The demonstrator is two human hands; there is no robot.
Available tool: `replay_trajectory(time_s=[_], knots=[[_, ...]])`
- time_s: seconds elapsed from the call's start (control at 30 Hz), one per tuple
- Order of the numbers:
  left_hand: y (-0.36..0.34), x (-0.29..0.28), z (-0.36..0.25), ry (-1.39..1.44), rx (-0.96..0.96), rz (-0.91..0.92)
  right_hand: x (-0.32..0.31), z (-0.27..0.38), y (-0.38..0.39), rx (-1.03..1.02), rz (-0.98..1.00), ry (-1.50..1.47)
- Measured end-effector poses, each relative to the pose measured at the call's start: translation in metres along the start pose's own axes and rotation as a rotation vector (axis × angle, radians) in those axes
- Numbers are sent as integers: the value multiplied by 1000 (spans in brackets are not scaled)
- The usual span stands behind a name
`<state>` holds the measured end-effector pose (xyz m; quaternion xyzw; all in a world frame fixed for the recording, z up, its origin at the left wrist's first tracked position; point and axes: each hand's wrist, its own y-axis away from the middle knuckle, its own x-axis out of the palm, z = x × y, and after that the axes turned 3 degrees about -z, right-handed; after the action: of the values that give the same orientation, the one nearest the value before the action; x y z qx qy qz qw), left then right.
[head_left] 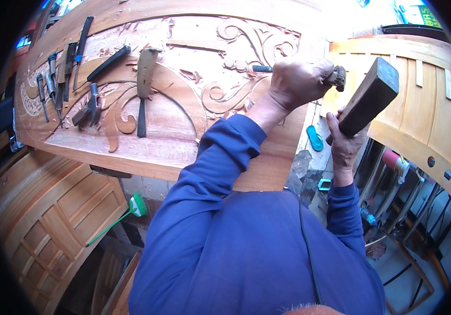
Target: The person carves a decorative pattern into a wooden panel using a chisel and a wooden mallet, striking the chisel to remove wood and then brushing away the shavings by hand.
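Observation:
My left hand (299, 81) is closed round a chisel (338, 77) with a battered wooden handle end, over the carved wooden panel (246, 94) at its right part. A dark metal shank (262, 69) shows left of the fist. My right hand (345, 142) grips a dark, block-headed wooden mallet (371, 89), raised beside the panel's right edge. On the panel's left lie several chisels (52, 79), a hammer (93, 102), a dark bar (107, 64) and a broad-handled chisel (145, 73), among pale shavings and scrollwork.
A pale wooden door (409, 115) lies at the right above tubes and a pink bucket (392, 159). A turquoise slipper (315, 137) is on the floor. Panelled doors (68, 226) and a green broom (137, 205) stand at lower left.

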<state>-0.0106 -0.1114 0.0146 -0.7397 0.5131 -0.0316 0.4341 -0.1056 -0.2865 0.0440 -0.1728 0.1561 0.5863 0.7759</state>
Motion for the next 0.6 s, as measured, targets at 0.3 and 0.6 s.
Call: replay_trajectory(time_s=[0.3,0.6], knots=[[-3,6,1,27,-30,-59,10,-12,-18,30,32,-69],[-7,1,-2,-6,-67,-42,0,-12,-28,108,108,-104]])
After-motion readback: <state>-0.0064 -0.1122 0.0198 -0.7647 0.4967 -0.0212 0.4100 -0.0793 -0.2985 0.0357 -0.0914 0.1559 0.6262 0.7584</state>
